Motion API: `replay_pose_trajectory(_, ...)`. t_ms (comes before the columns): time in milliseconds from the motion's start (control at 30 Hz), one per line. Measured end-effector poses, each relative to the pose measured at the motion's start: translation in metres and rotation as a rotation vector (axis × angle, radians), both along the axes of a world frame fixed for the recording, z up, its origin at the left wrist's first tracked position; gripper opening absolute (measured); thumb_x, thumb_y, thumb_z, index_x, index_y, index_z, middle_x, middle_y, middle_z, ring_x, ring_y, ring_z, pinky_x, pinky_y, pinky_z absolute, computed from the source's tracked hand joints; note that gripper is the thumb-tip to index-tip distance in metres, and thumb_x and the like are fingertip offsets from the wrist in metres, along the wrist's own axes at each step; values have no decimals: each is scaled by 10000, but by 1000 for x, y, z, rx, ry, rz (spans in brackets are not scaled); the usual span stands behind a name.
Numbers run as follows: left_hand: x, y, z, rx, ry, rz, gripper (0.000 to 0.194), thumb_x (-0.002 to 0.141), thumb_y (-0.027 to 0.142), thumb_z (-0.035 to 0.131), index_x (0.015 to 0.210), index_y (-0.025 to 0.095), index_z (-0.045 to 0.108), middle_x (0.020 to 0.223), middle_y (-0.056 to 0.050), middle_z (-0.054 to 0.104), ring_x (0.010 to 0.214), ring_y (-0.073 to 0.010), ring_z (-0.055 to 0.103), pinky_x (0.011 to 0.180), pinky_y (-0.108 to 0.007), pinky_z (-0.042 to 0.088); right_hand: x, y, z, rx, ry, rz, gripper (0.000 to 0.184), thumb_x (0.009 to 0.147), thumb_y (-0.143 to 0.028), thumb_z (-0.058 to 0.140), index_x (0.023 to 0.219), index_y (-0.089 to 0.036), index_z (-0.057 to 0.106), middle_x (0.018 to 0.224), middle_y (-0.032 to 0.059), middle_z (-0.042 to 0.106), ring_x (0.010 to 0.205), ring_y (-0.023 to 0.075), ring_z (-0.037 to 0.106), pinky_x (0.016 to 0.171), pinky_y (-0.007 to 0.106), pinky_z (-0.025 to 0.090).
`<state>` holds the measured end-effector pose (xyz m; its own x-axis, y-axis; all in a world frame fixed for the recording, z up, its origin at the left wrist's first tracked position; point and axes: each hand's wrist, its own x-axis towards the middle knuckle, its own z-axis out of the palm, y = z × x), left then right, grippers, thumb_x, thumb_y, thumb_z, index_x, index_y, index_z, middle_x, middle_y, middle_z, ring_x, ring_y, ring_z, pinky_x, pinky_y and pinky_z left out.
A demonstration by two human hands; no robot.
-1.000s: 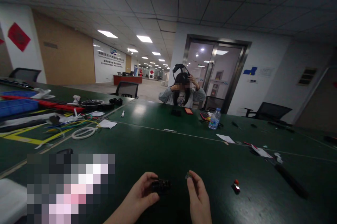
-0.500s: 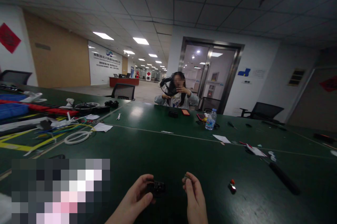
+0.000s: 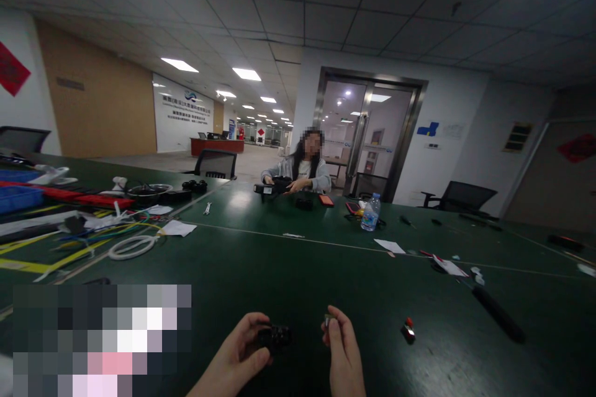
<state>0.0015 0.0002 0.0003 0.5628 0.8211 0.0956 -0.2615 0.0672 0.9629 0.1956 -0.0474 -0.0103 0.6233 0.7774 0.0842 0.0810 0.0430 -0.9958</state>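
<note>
My left hand (image 3: pixel 239 347) is closed around a small black, roughly cylindrical object (image 3: pixel 278 336), gripping it between thumb and curled fingers. Its shiny front end sticks out toward the right. Across a gap, my right hand (image 3: pixel 345 347) pinches a tiny greyish piece (image 3: pixel 328 320) between thumb and fingertips; its kind is too small to make out. Both hands are raised a little over the dark green table (image 3: pixel 209 285). To the right of my right hand lies a small shiny item with a red top (image 3: pixel 408 330).
Opposite sits a person (image 3: pixel 305 164) with a black device (image 3: pixel 274 187) in hand. A water bottle (image 3: pixel 371 214) stands to the right of that person. Cables (image 3: pixel 134 246), tools and blue trays (image 3: pixel 21 198) crowd the left. A black rod-like handle (image 3: pixel 498 315) lies at right.
The person opposite has lowered the black device from near the face to the tabletop and leaned left. My hands have barely moved and keep their holds.
</note>
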Motion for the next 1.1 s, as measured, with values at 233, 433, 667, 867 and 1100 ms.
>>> replay_pose_trajectory(233, -1, 0, 0, 21, 18, -7, 476, 653, 494, 683, 1013, 248, 492, 921, -47, 639, 841, -248, 579, 740, -385, 414, -7, 0, 2, 53, 25, -38, 559, 732, -662, 454, 1032, -209, 585, 808, 31, 642, 810, 231, 584, 741, 324, 436)
replay_pose_trajectory(433, -1, 1, 1, 36, 11, -28, 475, 659, 497, 680, 1018, 254, 484, 921, -41, 634, 829, -235, 583, 744, -383, 418, -7, -2, 6, 45, 16, -27, 596, 705, -684, 470, 1034, -199, 581, 826, 41, 652, 799, 229, 593, 763, 328, 443)
replay_pose_trajectory(667, 0, 0, 1, 14, 5, -10, 483, 642, 497, 694, 1007, 254, 490, 926, -42, 639, 879, -253, 574, 752, -384, 416, -5, 0, 2, 70, 46, -4, 604, 679, -682, 508, 1034, -197, 575, 949, 59, 654, 927, 249, 588, 824, 346, 434)
replay_pose_trajectory(867, 0, -2, 3, 8, 24, 8, 500, 634, 501, 695, 1015, 250, 489, 937, -54, 640, 863, -259, 580, 750, -390, 413, 3, 0, 1, 23, 82, 85, 605, 655, -619, 590, 1075, -184, 568, 1018, 71, 648, 986, 258, 578, 826, 336, 448)
replay_pose_trajectory(1100, 0, 0, -3, 22, 17, -4, 493, 639, 500, 691, 1019, 258, 491, 943, -47, 629, 841, -248, 577, 758, -403, 412, -1, 1, -1, 31, 52, 33, 536, 689, -608, 561, 1035, -200, 597, 983, 71, 663, 937, 263, 592, 820, 364, 444)
